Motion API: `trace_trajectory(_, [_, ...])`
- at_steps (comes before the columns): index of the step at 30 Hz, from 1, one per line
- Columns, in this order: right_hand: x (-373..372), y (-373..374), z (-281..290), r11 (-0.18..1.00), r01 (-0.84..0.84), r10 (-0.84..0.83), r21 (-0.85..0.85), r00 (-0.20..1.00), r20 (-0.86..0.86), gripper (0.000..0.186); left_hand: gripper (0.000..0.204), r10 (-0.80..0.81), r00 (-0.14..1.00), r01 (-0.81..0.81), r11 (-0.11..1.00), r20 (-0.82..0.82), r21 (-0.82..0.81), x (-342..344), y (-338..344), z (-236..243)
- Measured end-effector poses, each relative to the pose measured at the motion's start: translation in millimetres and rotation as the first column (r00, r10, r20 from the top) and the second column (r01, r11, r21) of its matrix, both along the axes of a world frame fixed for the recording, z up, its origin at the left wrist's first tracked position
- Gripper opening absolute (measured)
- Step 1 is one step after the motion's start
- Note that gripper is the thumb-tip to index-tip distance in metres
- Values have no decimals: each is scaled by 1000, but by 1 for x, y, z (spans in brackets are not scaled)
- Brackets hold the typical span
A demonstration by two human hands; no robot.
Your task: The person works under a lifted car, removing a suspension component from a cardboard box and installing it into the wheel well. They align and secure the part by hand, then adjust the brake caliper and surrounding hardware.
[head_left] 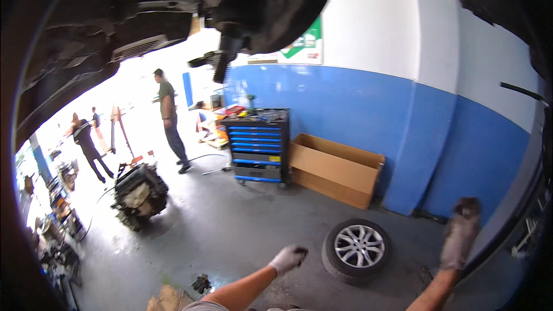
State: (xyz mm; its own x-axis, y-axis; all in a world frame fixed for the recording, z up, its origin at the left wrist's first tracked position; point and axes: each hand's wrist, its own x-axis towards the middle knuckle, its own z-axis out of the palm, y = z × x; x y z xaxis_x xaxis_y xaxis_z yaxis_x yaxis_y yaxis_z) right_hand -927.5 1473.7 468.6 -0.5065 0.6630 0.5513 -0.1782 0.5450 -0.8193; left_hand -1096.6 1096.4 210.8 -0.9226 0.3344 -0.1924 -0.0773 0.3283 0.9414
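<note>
My left hand (286, 260), in a pale glove with dark fingertips, is low at the centre, its fingers curled; I cannot make out whether anything is in them. My right hand (459, 236), gloved and smeared by motion, is raised at the right, its fingers too blurred to read. Between my hands a wheel with a silver rim and black tyre (358, 245) lies flat on the grey floor (230, 219). Overhead hangs a dark vehicle underside (115, 17) with a strut (224, 57).
An engine block (141, 196) sits left. A blue-and-black tool cabinet (256, 144) and open cardboard box (334, 173) line the blue wall (357, 109). A person (170, 121) stands beyond the engine, others (86, 144) farther off in glare. Assorted parts (60, 236) line the left edge.
</note>
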Motion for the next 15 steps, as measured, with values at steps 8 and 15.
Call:
trace_trajectory(8, [-126,-162,19,416,-886,908,-205,419,32,26,31,584,254,-104,809,-771,579,-75,-152,285])
trace_trajectory(15, [-167,-303,52,412,-848,859,334,483,169,17,38,45,-739,-282,885,-672,369,-90,-217,527])
